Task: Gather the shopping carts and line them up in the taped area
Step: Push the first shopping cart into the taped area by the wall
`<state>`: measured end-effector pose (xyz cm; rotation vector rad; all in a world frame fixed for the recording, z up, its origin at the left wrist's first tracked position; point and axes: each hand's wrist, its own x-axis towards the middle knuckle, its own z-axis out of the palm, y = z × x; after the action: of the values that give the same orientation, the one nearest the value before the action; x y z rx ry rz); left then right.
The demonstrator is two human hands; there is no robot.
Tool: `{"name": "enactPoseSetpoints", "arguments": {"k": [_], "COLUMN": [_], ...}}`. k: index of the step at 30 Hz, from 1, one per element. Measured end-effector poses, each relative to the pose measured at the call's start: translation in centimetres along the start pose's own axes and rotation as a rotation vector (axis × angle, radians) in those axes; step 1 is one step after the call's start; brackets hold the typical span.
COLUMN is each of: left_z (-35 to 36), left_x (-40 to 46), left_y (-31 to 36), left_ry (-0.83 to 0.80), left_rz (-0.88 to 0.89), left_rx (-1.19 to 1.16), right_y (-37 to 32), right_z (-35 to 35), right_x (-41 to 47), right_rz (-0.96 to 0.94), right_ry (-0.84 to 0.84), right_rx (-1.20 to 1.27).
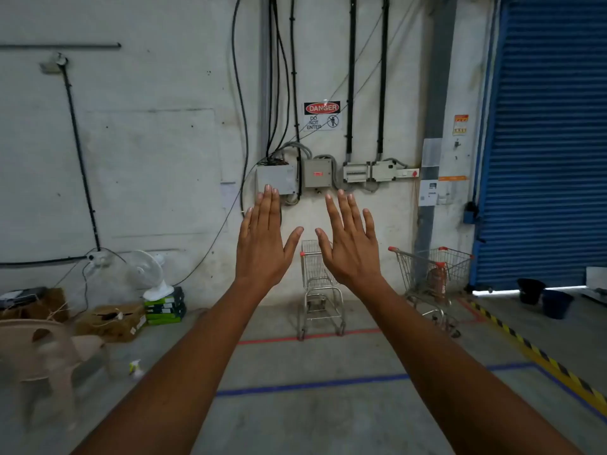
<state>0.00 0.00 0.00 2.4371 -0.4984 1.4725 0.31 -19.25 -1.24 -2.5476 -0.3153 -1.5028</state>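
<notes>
Two metal shopping carts with red handle ends stand against the far wall. The nearer cart (pixel 320 290) is in the middle, its front wheels on a red tape line (pixel 272 339). A second cart (pixel 433 277), holding a brown bottle, stands to the right beside a grey pillar. A blue tape line (pixel 312 385) crosses the floor closer to me. My left hand (pixel 264 244) and my right hand (pixel 349 247) are raised in front of me, backs toward the camera, fingers spread, holding nothing and touching neither cart.
A beige plastic chair (pixel 39 353) stands at the near left, with cardboard boxes (pixel 111 321), a white fan (pixel 149 274) and stacked green boxes behind it. Electrical boxes (pixel 317 174) hang on the wall. A blue roller shutter (pixel 551 142) and yellow-black floor tape (pixel 538 354) lie right.
</notes>
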Motion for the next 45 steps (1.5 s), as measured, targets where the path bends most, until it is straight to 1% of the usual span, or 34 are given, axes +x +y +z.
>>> {"name": "enactPoseSetpoints", "arguments": {"k": [3,7,11,14,16,19,22,28,31,36,40,45], "left_z": [2.1,6.5,12.5,18.0,22.3,29.0,36.1,50.5,57.3,67.8,77.1,90.4], "left_x": [-0.6,-2.0,-2.2,-1.0,0.0,1.6,3.4,7.7,9.6,12.2,14.3,18.0], "left_y": [1.2,2.1,2.6,2.7,2.9,2.9,2.2,1.1,1.5,3.6,5.6,8.8], "left_ry": [-0.021,-0.052,-0.122,-0.165,-0.212,-0.296,-0.315,-0.341,-0.378,-0.435,-0.455,-0.506], "left_rz": [-0.026,-0.044,-0.03,-0.053,-0.04,0.003,0.024,0.077,0.051,0.051,0.102,0.026], "left_rx": [-0.021,-0.048,-0.029,-0.04,-0.048,-0.081,-0.139,-0.233,-0.294,-0.392,-0.418,-0.488], "right_y": [2.5,6.6,11.5,15.5,18.7,23.4,28.0,36.3,40.4,47.5,54.6,65.4], "right_z": [0.9,3.6,7.2,10.6,13.5,17.9,22.1,30.5,34.8,41.6,48.1,56.9], "right_x": [-0.4,-2.0,-3.6,-4.2,-4.2,-3.9,-3.5,-2.7,-2.1,-1.0,0.0,1.9], "right_rz": [0.028,0.075,0.129,0.178,0.19,0.159,0.185,0.274,0.333,0.388,0.414,0.45], "right_ry": [-0.052,-0.123,-0.184,-0.204,-0.241,-0.369,-0.437,-0.415,-0.425,-0.437,-0.442,-0.492], "right_rx": [-0.013,0.019,0.012,0.013,0.016,0.014,0.033,0.003,-0.002,-0.014,-0.058,-0.096]}}
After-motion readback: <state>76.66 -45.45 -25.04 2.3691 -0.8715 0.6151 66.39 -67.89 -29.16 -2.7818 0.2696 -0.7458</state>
